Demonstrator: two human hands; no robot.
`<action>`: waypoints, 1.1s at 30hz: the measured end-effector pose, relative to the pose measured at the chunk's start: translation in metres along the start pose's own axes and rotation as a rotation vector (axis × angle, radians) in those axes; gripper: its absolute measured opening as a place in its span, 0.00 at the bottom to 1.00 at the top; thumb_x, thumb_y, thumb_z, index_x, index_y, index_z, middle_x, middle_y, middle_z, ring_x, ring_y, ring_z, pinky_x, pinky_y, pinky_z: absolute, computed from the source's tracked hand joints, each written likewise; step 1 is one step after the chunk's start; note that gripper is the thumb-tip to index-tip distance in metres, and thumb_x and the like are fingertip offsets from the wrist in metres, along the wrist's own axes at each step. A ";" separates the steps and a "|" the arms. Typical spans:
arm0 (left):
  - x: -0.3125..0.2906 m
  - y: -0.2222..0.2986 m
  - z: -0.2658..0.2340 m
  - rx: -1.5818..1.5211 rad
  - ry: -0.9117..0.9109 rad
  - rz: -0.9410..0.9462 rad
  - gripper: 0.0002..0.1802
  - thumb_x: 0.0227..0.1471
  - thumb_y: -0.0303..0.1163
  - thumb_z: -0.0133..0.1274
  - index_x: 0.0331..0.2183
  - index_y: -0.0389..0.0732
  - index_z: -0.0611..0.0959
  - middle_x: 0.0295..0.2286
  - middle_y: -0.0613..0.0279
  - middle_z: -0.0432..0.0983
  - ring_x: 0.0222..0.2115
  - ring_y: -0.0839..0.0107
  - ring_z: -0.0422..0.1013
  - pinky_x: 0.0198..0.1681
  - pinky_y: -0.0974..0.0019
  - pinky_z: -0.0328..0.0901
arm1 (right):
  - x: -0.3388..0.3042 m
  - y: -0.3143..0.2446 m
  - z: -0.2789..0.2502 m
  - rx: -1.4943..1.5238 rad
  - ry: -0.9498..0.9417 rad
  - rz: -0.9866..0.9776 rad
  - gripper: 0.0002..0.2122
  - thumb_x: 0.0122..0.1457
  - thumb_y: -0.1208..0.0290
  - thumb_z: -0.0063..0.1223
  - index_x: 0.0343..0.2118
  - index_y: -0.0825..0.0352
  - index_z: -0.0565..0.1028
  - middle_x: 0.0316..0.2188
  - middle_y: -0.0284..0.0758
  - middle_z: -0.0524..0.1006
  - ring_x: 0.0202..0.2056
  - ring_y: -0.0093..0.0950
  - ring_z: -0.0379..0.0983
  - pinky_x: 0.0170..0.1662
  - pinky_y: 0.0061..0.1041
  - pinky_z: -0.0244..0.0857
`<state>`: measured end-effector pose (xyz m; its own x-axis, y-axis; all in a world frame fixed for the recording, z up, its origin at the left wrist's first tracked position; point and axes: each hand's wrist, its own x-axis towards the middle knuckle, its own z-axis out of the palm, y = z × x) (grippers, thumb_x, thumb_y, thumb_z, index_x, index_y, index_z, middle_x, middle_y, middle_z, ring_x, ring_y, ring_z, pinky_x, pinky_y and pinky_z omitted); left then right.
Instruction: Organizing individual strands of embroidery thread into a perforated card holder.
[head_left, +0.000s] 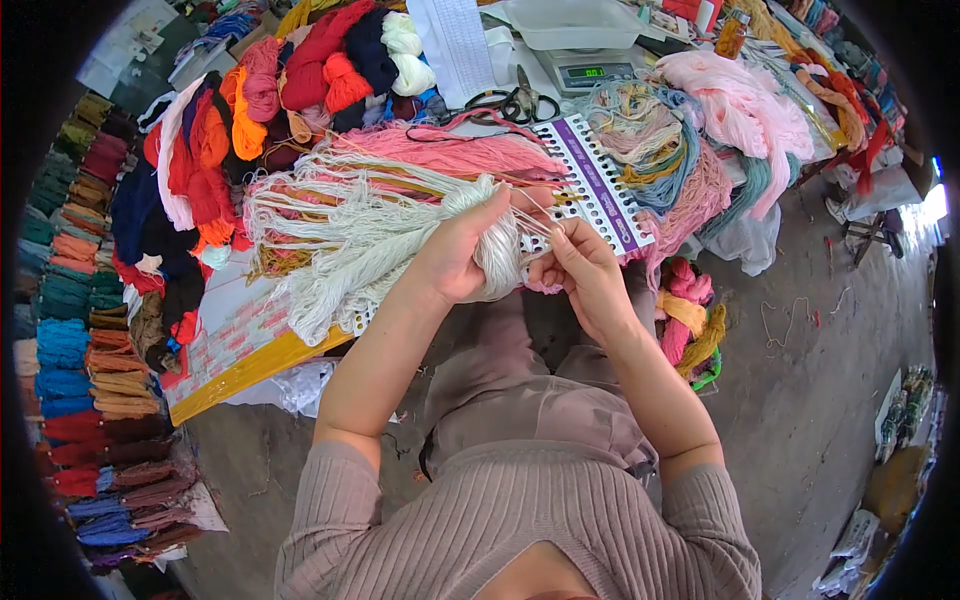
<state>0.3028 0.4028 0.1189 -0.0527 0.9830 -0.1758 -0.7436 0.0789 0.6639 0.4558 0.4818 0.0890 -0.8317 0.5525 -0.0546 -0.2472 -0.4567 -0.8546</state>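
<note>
a small rectangular green-lit screen (594,72) sits on the front of a grey digital scale (585,68) at the top. a white perforated card with a purple label strip (598,183) lies tilted just beyond the hands.

We see digital scale (588,72) at table's far edge, clear plastic tray (572,22) on it. Black scissors (515,103) just beside. Red, orange, navy yarn skeins (300,70) piled far left. Pale pink yarn heap (745,110) at right. We note rows of coloured skeins (75,330) along left floor, yellow board edge (250,372).
</note>
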 end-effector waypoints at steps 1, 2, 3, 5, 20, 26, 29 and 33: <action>0.000 0.000 -0.003 0.000 0.001 0.000 0.24 0.58 0.45 0.37 0.46 0.34 0.70 0.41 0.55 0.70 0.38 0.67 0.70 0.40 0.63 0.68 | -0.001 -0.001 0.002 0.033 -0.020 0.059 0.08 0.62 0.66 0.40 0.32 0.66 0.66 0.24 0.33 0.72 0.23 0.18 0.68 0.28 0.14 0.62; 0.001 0.001 -0.006 -0.008 -0.022 -0.001 0.24 0.58 0.45 0.37 0.45 0.34 0.70 0.41 0.55 0.70 0.37 0.67 0.70 0.39 0.63 0.68 | 0.000 0.000 0.003 0.034 -0.021 0.060 0.08 0.62 0.66 0.40 0.32 0.66 0.66 0.24 0.33 0.72 0.23 0.18 0.68 0.28 0.14 0.62; 0.001 0.001 -0.005 -0.016 -0.047 -0.002 0.25 0.58 0.45 0.37 0.45 0.34 0.71 0.40 0.55 0.71 0.35 0.68 0.71 0.38 0.63 0.68 | 0.000 0.001 0.005 0.099 -0.014 0.055 0.08 0.62 0.66 0.40 0.32 0.66 0.66 0.23 0.32 0.72 0.22 0.18 0.67 0.27 0.14 0.62; 0.000 0.001 -0.001 -0.002 -0.011 0.007 0.24 0.58 0.44 0.38 0.45 0.34 0.71 0.40 0.55 0.71 0.33 0.69 0.70 0.36 0.64 0.68 | 0.000 0.001 0.004 0.164 -0.007 0.051 0.08 0.62 0.66 0.41 0.31 0.66 0.66 0.23 0.32 0.72 0.22 0.18 0.67 0.27 0.14 0.61; -0.005 0.008 0.008 0.158 0.170 0.143 0.21 0.56 0.41 0.44 0.44 0.33 0.73 0.26 0.64 0.73 0.27 0.79 0.68 0.25 0.74 0.64 | -0.003 0.004 0.001 -0.072 0.080 -0.110 0.07 0.62 0.69 0.41 0.33 0.68 0.66 0.19 0.31 0.69 0.18 0.18 0.65 0.23 0.15 0.60; -0.006 0.015 0.007 0.254 0.225 0.173 0.22 0.56 0.42 0.43 0.43 0.32 0.73 0.28 0.60 0.74 0.27 0.79 0.68 0.21 0.76 0.61 | -0.005 0.000 0.004 -0.120 0.107 -0.064 0.08 0.61 0.69 0.44 0.31 0.69 0.68 0.18 0.30 0.69 0.18 0.16 0.63 0.22 0.13 0.58; -0.003 0.014 0.014 0.300 0.270 0.177 0.22 0.56 0.43 0.43 0.41 0.33 0.75 0.26 0.62 0.74 0.24 0.80 0.67 0.19 0.78 0.58 | -0.007 -0.002 -0.002 -0.419 0.048 -0.035 0.08 0.59 0.70 0.46 0.29 0.71 0.69 0.19 0.29 0.69 0.20 0.17 0.64 0.24 0.15 0.59; -0.009 0.025 -0.017 0.476 0.157 -0.009 0.22 0.55 0.46 0.44 0.34 0.35 0.79 0.14 0.67 0.68 0.14 0.83 0.61 0.15 0.81 0.52 | -0.008 -0.010 -0.015 -0.804 0.235 -0.326 0.07 0.58 0.71 0.47 0.31 0.69 0.69 0.25 0.37 0.73 0.29 0.24 0.69 0.34 0.25 0.63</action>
<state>0.2734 0.3934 0.1246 -0.1750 0.9479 -0.2660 -0.3596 0.1900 0.9135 0.4723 0.4918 0.0901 -0.6362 0.7379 0.2255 0.0427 0.3255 -0.9446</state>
